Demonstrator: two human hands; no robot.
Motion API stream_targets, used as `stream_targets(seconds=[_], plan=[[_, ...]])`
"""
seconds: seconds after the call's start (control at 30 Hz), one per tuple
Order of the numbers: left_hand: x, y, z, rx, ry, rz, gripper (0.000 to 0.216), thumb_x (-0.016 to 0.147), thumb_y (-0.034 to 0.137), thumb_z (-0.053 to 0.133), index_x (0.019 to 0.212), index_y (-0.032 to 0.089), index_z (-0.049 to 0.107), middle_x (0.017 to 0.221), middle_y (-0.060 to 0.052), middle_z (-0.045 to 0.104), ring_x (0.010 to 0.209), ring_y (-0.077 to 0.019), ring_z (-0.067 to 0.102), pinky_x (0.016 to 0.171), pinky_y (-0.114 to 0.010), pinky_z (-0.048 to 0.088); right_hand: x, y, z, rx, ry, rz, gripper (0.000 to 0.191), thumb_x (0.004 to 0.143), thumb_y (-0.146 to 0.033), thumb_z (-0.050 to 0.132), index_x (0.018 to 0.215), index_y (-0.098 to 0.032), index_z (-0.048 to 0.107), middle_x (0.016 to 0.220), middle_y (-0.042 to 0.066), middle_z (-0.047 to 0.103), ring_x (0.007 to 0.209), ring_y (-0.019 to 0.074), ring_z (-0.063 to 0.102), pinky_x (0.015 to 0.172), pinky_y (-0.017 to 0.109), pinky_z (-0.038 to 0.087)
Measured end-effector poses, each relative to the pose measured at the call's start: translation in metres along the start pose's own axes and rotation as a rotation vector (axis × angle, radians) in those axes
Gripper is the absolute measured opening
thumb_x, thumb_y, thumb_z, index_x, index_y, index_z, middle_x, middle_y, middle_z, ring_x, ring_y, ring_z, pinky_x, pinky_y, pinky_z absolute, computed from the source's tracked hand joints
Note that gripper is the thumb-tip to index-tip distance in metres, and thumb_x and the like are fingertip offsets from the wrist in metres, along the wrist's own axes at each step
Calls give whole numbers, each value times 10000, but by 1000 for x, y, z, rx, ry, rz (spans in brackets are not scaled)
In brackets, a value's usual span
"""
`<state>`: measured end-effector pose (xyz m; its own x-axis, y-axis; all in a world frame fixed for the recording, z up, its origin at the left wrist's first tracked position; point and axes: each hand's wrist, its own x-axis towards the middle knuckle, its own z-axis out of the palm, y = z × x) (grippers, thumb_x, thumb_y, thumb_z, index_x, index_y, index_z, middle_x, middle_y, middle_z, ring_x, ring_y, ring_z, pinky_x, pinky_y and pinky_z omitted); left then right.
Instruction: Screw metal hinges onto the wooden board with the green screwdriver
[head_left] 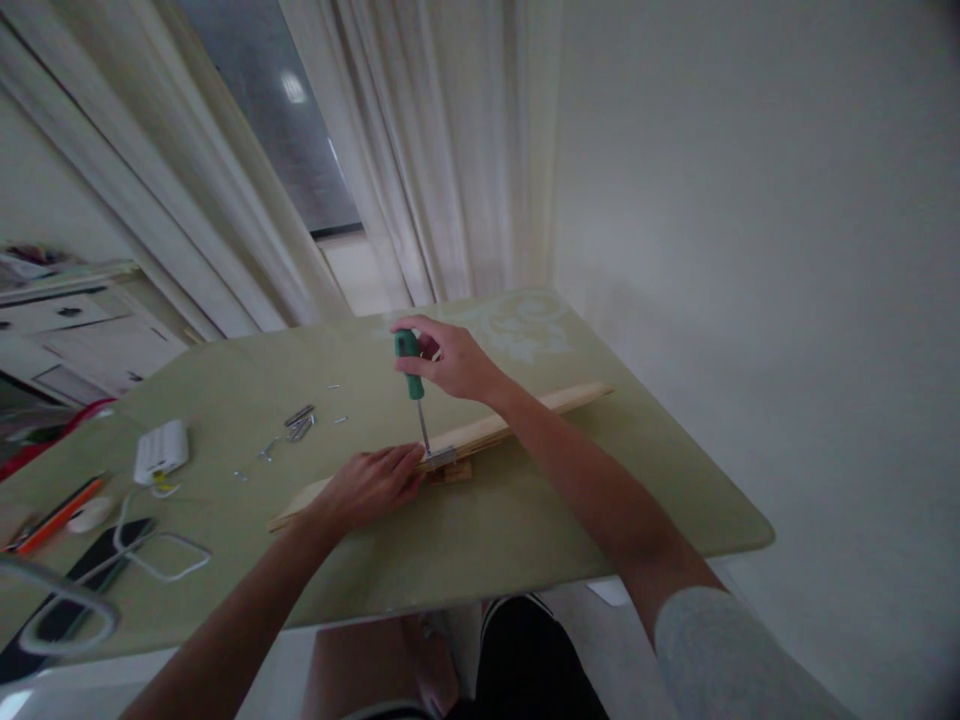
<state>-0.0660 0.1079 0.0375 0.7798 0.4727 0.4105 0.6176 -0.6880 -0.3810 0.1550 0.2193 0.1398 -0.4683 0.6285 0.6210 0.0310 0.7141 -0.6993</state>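
Observation:
My right hand (457, 360) is closed round the green handle of a screwdriver (409, 360). The screwdriver stands nearly upright, its tip down at a small metal hinge (441, 458) on the edge of a long pale wooden board (577, 395). Just left of the tip, my left hand (375, 485) presses on the board and grips it, fingertips close to the hinge. A small block of wood (454, 472) shows under the board below the hinge. Whether a screw sits under the tip is too small to make out.
Loose metal hinges (301, 424) and several small screws (240, 475) lie left of the board on the green-covered table (525, 540). Farther left are a white power strip (161, 450), a white cable (176, 575), an orange cutter (60, 515) and a dark phone-like slab (105, 560). A wall (750, 250) borders the right side.

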Motion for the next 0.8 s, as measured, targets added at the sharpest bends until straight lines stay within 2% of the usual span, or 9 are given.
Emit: stream_targets(seconds=[0.1,0.3,0.5,0.7,0.8], plan=[[0,5,-4,38,41,44,248,1065,259,498,1205,122,649,1074,-150,806,822,-237,795,623,-306,633,-2,-6,6,-40,4,-35,389,843,-325,833,1175,-189,684,935,-9,699,733,116,606,728,253,473],[-4,14,-4,72,103,81,252,1065,249,514,1220,102,648,1131,-166,800,965,-258,797,729,-323,664,-8,-22,9,-210,-109,-53,302,891,-295,785,1145,-187,660,1072,37,722,807,142,640,765,266,455],[-12,16,0,50,97,55,282,1073,298,531,1231,108,667,1206,-163,788,1038,-274,786,808,-356,675,-10,-31,5,-273,-227,-12,274,922,-304,725,1169,-207,654,1024,32,751,858,176,686,778,278,466],[-19,14,-1,-11,24,-13,332,1082,386,548,1265,138,672,1272,-155,766,1064,-267,778,833,-362,675,-12,-33,4,-272,-282,-37,321,926,-255,699,1239,-194,664,1062,47,766,882,181,706,798,283,487],[-19,15,0,6,39,24,312,1068,339,576,1276,126,671,1273,-164,765,1094,-280,772,853,-372,675,-12,-32,3,-277,-284,-55,334,932,-250,693,1261,-196,668,1074,51,767,853,175,706,803,293,491]])
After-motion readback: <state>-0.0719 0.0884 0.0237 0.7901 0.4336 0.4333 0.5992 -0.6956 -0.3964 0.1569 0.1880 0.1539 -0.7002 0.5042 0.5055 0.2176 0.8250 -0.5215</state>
